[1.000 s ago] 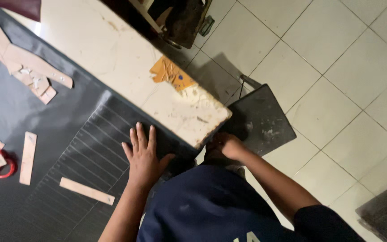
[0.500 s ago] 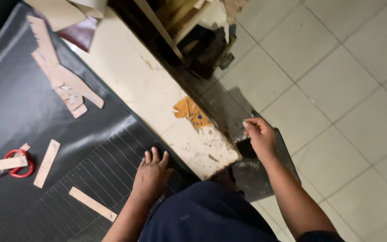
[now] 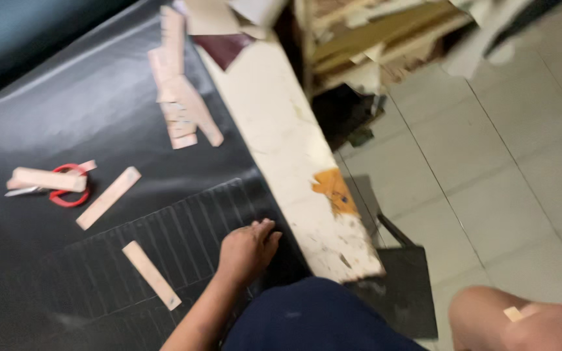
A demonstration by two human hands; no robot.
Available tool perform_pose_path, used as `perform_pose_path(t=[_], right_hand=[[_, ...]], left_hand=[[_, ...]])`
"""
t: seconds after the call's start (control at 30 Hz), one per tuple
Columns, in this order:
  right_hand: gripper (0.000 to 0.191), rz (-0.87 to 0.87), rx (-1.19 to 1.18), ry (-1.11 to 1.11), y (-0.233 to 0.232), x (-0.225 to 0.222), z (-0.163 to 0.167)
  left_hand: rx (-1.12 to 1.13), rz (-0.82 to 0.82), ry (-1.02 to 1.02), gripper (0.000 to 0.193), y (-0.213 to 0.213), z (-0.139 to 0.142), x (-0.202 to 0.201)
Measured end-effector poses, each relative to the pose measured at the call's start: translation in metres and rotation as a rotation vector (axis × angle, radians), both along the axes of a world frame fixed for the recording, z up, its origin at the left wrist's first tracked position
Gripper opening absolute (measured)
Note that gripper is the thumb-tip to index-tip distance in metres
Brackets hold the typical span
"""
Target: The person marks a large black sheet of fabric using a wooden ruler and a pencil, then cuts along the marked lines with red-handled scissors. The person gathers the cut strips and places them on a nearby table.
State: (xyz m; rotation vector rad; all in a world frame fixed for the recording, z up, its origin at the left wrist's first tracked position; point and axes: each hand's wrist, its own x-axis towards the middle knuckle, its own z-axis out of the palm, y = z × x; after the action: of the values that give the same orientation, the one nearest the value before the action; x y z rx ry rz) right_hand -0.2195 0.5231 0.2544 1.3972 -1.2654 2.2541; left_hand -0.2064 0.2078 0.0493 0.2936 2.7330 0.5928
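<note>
Hands: left hand (image 3: 247, 250) rests knuckles-up on the black sheet (image 3: 86, 130), fingers (image 3: 265, 229) curled loosely under, gripping nothing that I can see; it looks planted there to pin the sheet flat near the table's edge.
Right side: only a forearm (image 3: 521, 322) shows at the bottom corner, with a small tan scrap stuck to it; the right hand itself is out of the picture, so its fingers cannot be judged.
Sheet: black material spread across the table, scored with pale parallel lines (image 3: 164, 240) just beside the left hand, likely guides for cutting strips.
Strips: one pale strip (image 3: 151, 275) lies on the lined patch near the wrist, another (image 3: 108, 197) sits further up, and a loose heap (image 3: 180, 107) is pushed to the far side, out of the working area.
Scissors: red-handled pair (image 3: 66, 188) lies well left of the hand, a strip laid across it.
Table edge: worn white board (image 3: 294, 162) with an orange patch (image 3: 334, 192).
Floor: pale tiles (image 3: 508, 162), with a dark offcut (image 3: 401, 292) lying below the table corner.
</note>
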Motion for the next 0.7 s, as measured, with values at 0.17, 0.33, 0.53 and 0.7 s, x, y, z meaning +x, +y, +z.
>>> perform_pose_path(t=[0.17,0.33,0.53,0.7], right_hand=[[0.015,-0.231,0.165,-0.155,-0.022,-0.093,-0.029],[0.019,-0.829,0.616,-0.543,-0.027,-0.301,-0.074],[0.023,-1.147,1.287,-0.402,-0.035,-0.455,-0.108],[0.021,-1.225,1.524,-0.444,-0.065,-0.507,-0.123]], left_hand=[[0.312,0.108,0.401,0.028,-0.041,0.002,-0.008],[0.382,0.177,0.264,0.017,-0.067,-0.007,-0.031],[0.651,0.385,-0.244,0.024,-0.101,-0.018,-0.068],[0.77,0.401,-0.283,0.028,-0.117,-0.024,-0.078]])
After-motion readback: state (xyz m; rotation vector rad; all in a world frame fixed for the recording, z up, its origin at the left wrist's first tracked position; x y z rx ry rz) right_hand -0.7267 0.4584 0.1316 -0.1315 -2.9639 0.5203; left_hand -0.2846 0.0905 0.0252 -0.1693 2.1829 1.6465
